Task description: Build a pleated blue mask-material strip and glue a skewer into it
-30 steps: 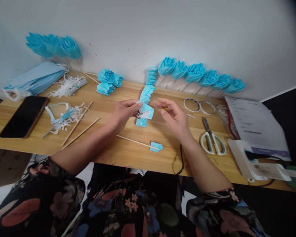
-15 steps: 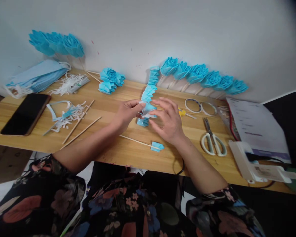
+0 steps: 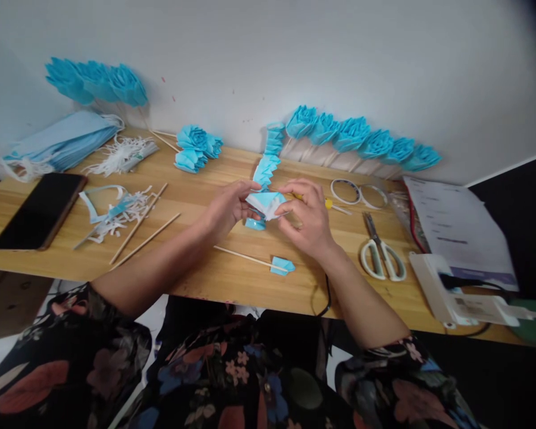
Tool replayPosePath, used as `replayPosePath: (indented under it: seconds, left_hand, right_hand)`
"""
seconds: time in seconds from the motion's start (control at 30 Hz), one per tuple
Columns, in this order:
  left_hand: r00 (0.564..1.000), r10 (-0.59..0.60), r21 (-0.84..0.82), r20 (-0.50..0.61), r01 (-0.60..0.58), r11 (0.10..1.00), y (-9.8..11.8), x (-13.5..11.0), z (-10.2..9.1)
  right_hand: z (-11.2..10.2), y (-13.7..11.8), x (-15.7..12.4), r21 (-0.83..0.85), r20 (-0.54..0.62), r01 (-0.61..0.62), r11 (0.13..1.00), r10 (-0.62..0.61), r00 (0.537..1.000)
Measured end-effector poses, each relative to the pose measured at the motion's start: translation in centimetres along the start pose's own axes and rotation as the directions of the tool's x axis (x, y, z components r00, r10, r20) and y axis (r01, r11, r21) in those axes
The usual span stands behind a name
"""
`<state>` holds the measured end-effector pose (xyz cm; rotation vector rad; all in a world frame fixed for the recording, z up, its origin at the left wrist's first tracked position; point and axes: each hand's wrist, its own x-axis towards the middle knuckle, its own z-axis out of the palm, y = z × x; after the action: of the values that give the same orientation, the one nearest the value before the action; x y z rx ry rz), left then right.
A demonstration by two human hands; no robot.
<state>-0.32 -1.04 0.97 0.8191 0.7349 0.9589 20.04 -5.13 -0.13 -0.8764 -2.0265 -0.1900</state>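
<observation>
Both hands busy on one piece. Sheet, blue one side, white the other, sits between the two hands, held up over the table, partly folded with white edges showing.

Left hand: thumb and finger curled, gripping the sheet's left end. Right hand: fingertips pinching its right edge, other fingers bent loosely. Exact finger contact on the far side is hidden.

Looks like a folding step. To do it well: left grip should act as the anchor and not creep; right should bring the edge over square, line up the layers, then run a fingertip along the crease. Material looks soft and likely springs back, so press firmly before easing off either pinch. Main risk, in my view: layers slipping apart and giving a skewed fold.

Just beyond the hands: row of folded blue pieces, good reference for size. Another blue piece lies just nearer the body than the sheet, so mind the knuckles. Yellow tool lies behind the right fingers, partly covered. Stick lies nearer the body than both hands, its right end on a blue scrap. Scissors right of the right hand, well apart.
</observation>
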Motion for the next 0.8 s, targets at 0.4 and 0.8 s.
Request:
replayPosePath:
  seconds: [0.4,0.8]
  left_hand:
    - [0.998,0.013,0.190,0.064,-0.025,0.981,-0.11,-0.14,-0.72]
    - [0.998,0.060,0.155,-0.035,-0.054,0.986,0.11,-0.22,-0.15]
  right_hand:
    - [0.10,0.27,-0.32,0.027,0.069,-0.059,0.998,0.057,0.996]
    - [-0.23,0.01,-0.10,-0.013,0.030,-0.004,1.000,0.004,1.000]
